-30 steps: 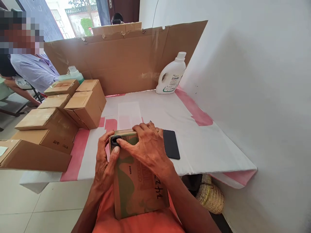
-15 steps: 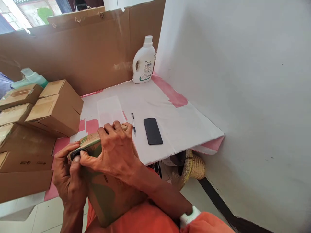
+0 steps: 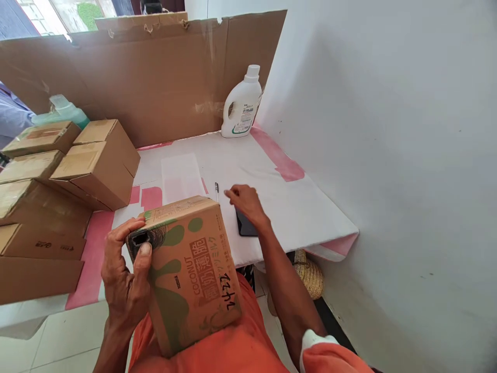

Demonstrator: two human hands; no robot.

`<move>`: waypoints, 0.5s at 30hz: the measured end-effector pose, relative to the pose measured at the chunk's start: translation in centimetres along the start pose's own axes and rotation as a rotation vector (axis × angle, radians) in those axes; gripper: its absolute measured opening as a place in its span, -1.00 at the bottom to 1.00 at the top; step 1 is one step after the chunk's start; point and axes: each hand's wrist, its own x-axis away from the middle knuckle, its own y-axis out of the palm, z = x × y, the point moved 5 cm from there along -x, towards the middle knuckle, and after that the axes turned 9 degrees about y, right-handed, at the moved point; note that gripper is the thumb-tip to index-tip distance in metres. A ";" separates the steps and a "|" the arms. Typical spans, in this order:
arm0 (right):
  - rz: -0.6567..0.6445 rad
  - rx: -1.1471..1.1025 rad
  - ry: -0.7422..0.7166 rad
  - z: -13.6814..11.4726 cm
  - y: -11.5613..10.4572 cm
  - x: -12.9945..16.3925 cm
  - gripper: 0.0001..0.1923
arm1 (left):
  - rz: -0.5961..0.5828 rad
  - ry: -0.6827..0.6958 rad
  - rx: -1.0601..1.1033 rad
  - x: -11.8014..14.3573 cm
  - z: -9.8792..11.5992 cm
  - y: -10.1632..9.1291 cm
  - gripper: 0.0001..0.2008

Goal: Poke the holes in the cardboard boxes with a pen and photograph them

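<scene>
Lowest in the frame, I see a printed carton (image 3: 194, 269) resting on my lap, tilted up against the near edge of the counter (image 3: 272, 176). It is brown with green blotches, the word COCONUT, and handwritten digits on its side. My left hand (image 3: 126, 274) clamps its left edge, thumb pressed beside a dark cut-out handle hole; I cannot see what is inside the carton, as it is closed.

Just above centre, my right hand (image 3: 246, 203) is off the carton and reaches over the counter, fingers loosely apart and holding nothing, covering part of a black phone (image 3: 245, 227). A pen (image 3: 217, 189) lies just left of that hand.

At the left of the frame stand stacked plain cardboard boxes (image 3: 73, 176), all taped shut, contents hidden.

Farther up, a white detergent bottle (image 3: 243, 103) stands capped at the back of the counter, against a cardboard screen (image 3: 155, 77). A green-tinted bottle (image 3: 62, 111) peeks out behind the boxes at upper left.
</scene>
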 end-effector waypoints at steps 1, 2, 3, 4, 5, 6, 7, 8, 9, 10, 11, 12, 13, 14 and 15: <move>-0.029 0.030 0.037 0.8 1.2 -0.9 -0.73 | -0.003 -0.010 -0.004 0.0 -0.3 0.0 -0.70; -0.049 0.037 0.060 1.3 2.5 -1.5 -0.73 | -0.008 -0.026 -0.005 0.1 -0.7 0.0 -0.69; -0.062 0.036 0.081 1.6 3.7 -1.9 -0.72 | -0.012 -0.043 -0.005 0.1 -1.0 0.0 -0.68; -0.074 0.024 0.099 1.9 4.8 -2.1 -0.71 | -0.015 -0.056 -0.004 0.2 -1.3 0.0 -0.67; -0.087 0.003 0.111 2.0 5.7 -2.2 -0.70 | -0.020 -0.068 -0.002 0.2 -1.6 0.0 -0.66; -0.103 -0.027 0.120 2.0 6.4 -2.2 -0.68 | -0.025 -0.075 -0.003 0.2 -1.8 0.0 -0.65; -0.123 -0.065 0.124 1.9 6.8 -2.2 -0.65 | -0.030 -0.079 -0.005 0.2 -1.9 0.0 -0.64; -0.145 -0.112 0.123 1.7 6.8 -2.1 -0.62 | -0.034 -0.080 -0.007 0.2 -2.0 0.1 -0.63; -0.168 -0.168 0.116 1.5 6.5 -2.1 -0.60 | -0.038 -0.081 -0.009 0.2 -2.1 0.1 -0.62; -0.187 -0.232 0.103 1.2 5.9 -1.9 -0.59 | -0.042 -0.080 -0.010 0.1 -2.2 0.2 -0.61; -0.198 -0.297 0.086 0.7 4.9 -1.6 -0.59 | -0.046 -0.078 -0.011 0.0 -2.2 0.3 -0.61; -0.198 -0.354 0.066 0.2 3.7 -1.2 -0.59 | -0.048 -0.075 -0.011 0.0 -2.2 0.4 -0.60; -0.186 -0.426 0.038 -0.5 2.3 -0.5 -0.59 | -0.052 -0.070 -0.010 -0.1 -2.2 0.5 -0.60; -0.172 -0.519 0.002 -1.3 0.8 0.5 -0.59 | -0.057 -0.063 -0.009 -0.2 -2.2 0.6 -0.59; -0.165 -0.615 -0.040 -2.3 -0.6 1.7 -0.59 | -0.060 -0.055 -0.008 -0.2 -2.0 0.8 -0.58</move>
